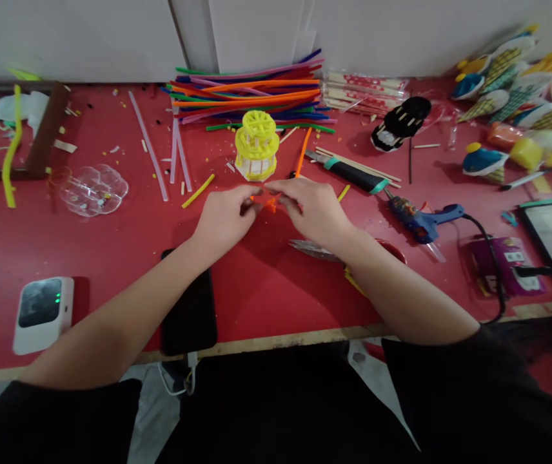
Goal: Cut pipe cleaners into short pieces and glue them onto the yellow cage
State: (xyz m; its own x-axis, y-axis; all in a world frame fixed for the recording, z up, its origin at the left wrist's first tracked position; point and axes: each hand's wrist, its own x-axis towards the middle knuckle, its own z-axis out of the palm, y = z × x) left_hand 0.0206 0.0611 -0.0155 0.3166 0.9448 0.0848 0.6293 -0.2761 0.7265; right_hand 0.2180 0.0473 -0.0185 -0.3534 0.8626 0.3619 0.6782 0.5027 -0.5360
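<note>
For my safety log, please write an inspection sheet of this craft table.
Surface: red table, strewn with straw offcuts.
Job's things: orange piece pinched between both hands; yellow straw tower just behind.
Clutter: coloured straws, glue gun, utility knife, black phone, white device.
Grips: left hand and right hand, fingertips closed on the orange piece.
Cables: black cord from glue gun; white cable below phone.
Surroundings: white wall behind.

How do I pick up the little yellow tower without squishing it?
Pinch the yellow tower lightly by its wide lower tier, fingers on its left and right sides, coming down from above. It stands upright, its top ring is narrower, and its walls look like thin sticks with gaps. The straws lie close behind; the left hand and right hand, holding an orange piece, are in front.
</note>
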